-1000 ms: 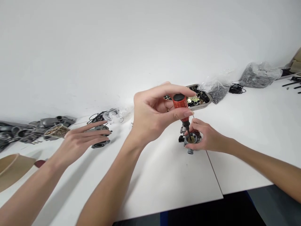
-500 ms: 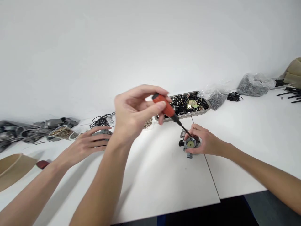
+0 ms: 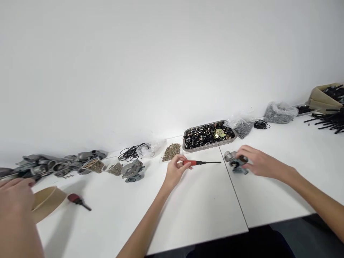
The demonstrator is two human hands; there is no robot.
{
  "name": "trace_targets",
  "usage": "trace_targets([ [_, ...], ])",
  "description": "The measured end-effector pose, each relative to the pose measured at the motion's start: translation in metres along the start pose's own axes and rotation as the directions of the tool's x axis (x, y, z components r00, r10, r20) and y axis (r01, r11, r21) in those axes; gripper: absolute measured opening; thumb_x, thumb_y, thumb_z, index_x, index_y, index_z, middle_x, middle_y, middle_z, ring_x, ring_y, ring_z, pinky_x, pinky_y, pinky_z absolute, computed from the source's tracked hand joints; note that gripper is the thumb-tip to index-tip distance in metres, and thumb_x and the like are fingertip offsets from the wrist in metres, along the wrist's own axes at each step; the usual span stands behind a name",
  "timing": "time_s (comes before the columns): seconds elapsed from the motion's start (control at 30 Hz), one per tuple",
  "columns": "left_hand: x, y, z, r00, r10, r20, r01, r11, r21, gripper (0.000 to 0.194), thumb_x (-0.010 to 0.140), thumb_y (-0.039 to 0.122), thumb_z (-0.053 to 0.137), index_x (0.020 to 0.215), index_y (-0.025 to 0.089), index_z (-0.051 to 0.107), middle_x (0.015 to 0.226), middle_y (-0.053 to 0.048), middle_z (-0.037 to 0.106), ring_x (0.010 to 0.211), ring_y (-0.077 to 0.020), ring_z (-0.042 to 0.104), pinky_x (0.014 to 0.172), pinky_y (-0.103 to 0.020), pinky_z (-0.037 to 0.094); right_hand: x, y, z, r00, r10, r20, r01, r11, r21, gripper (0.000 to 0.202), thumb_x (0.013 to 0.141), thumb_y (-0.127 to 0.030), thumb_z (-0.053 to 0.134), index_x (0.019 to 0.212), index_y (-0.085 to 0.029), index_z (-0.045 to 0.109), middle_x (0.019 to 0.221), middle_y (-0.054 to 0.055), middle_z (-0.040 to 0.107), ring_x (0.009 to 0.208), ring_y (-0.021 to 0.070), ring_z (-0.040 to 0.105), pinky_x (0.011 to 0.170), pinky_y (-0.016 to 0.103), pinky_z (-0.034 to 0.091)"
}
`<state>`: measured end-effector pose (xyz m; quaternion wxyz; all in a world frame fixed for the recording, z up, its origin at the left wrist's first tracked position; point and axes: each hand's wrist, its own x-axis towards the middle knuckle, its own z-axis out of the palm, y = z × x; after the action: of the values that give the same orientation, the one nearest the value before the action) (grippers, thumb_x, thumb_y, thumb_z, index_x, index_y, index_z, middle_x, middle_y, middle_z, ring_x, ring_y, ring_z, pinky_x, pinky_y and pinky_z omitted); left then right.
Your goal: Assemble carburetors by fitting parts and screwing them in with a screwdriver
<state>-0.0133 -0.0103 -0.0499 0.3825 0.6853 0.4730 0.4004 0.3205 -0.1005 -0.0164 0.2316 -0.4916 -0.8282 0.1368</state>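
My left hand (image 3: 176,171) is closed with its fingertips on the red handle of a screwdriver (image 3: 194,163), which lies level on or just above the white table, its dark shaft pointing right. My right hand (image 3: 254,161) grips a small grey metal carburetor (image 3: 235,163) at its right side, right of the table seam. The carburetor is tipped, with a round opening facing out, and my fingers hide part of it. The screwdriver tip is apart from it.
A metal tray (image 3: 212,144) of small black parts stands behind my hands, beside a pile of brass-coloured pieces (image 3: 171,152). Another carburetor (image 3: 132,170) and a second screwdriver (image 3: 76,199) lie left. A co-worker's hand (image 3: 16,193) is at far left, by a beige container (image 3: 49,200).
My left hand has lowered the screwdriver from the carburetor to table level. My right hand has turned the carburetor over. The co-worker's hand has moved left, and the view has shifted.
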Motion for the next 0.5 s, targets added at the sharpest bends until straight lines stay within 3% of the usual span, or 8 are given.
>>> trace_targets([
  [0.13, -0.005, -0.015, 0.003, 0.999, 0.037, -0.013, -0.034, 0.98, 0.194, 0.022, 0.075, 0.037, 0.067, 0.083, 0.02, 0.055, 0.077, -0.001, 0.059, 0.077, -0.018, 0.056, 0.072, -0.033, 0.044, -0.054, 0.071, -0.047, 0.973, 0.143, -0.181, -0.169, 0.976, -0.138, 0.023, 0.09, -0.037, 0.06, 0.107, -0.023, 0.065, 0.108, 0.011, 0.062, 0.082, 0.0192, 0.064, 0.063, 0.03, 0.051],
  [0.23, -0.006, -0.017, 0.003, 0.997, 0.078, 0.027, -0.082, 0.952, 0.294, 0.015, 0.079, 0.033, 0.063, 0.083, 0.02, 0.058, 0.084, -0.004, 0.061, 0.082, -0.0204, 0.054, 0.08, -0.038, 0.045, -0.097, 0.137, -0.086, 0.949, 0.192, -0.252, -0.254, 0.936, -0.245, 0.028, 0.088, -0.047, 0.062, 0.1, -0.023, 0.072, 0.103, 0.016, 0.066, 0.078, 0.0204, 0.067, 0.06, 0.031, 0.05],
  [0.27, -0.007, -0.016, 0.002, 0.995, 0.092, 0.031, -0.097, 0.944, 0.315, 0.015, 0.081, 0.033, 0.061, 0.087, 0.02, 0.059, 0.089, -0.006, 0.061, 0.086, -0.0215, 0.054, 0.083, -0.04, 0.045, -0.11, 0.158, -0.098, 0.928, 0.182, -0.325, -0.276, 0.922, -0.271, 0.036, 0.084, -0.055, 0.065, 0.093, -0.022, 0.074, 0.097, 0.018, 0.068, 0.073, 0.0213, 0.066, 0.057, 0.032, 0.049],
  [0.3, -0.008, -0.014, 0.001, 0.994, 0.105, 0.032, -0.11, 0.937, 0.332, 0.016, 0.083, 0.033, 0.058, 0.091, 0.02, 0.059, 0.094, -0.007, 0.061, 0.09, -0.0222, 0.055, 0.086, -0.041, 0.045, -0.122, 0.178, -0.109, 0.909, 0.179, -0.377, -0.298, 0.911, -0.285, 0.046, 0.08, -0.066, 0.065, 0.087, -0.021, 0.075, 0.093, 0.02, 0.068, 0.072, 0.0232, 0.067, 0.057, 0.035, 0.048],
  [0.4, -0.013, -0.002, -0.006, 0.988, 0.149, 0.034, -0.151, 0.918, 0.368, 0.019, 0.09, 0.031, 0.047, 0.1, 0.02, 0.058, 0.105, -0.009, 0.06, 0.093, -0.021, 0.056, 0.088, -0.041, 0.047, -0.147, 0.226, -0.136, 0.84, 0.19, -0.508, -0.36, 0.896, -0.26, 0.08, 0.046, -0.098, 0.058, 0.067, -0.022, 0.075, 0.075, 0.022, 0.068, 0.061, 0.0273, 0.065, 0.055, 0.043, 0.046],
  [0.5, -0.025, 0.018, -0.018, 0.978, 0.202, 0.056, -0.208, 0.896, 0.393, 0.02, 0.094, 0.03, 0.04, 0.097, 0.02, 0.058, 0.099, -0.007, 0.059, 0.083, -0.0171, 0.057, 0.077, -0.034, 0.049, -0.154, 0.249, -0.155, 0.8, 0.285, -0.528, -0.44, 0.877, -0.194, 0.089, 0.02, -0.103, 0.054, 0.053, -0.022, 0.073, 0.065, 0.024, 0.065, 0.048, 0.0246, 0.059, 0.05, 0.044, 0.042],
])
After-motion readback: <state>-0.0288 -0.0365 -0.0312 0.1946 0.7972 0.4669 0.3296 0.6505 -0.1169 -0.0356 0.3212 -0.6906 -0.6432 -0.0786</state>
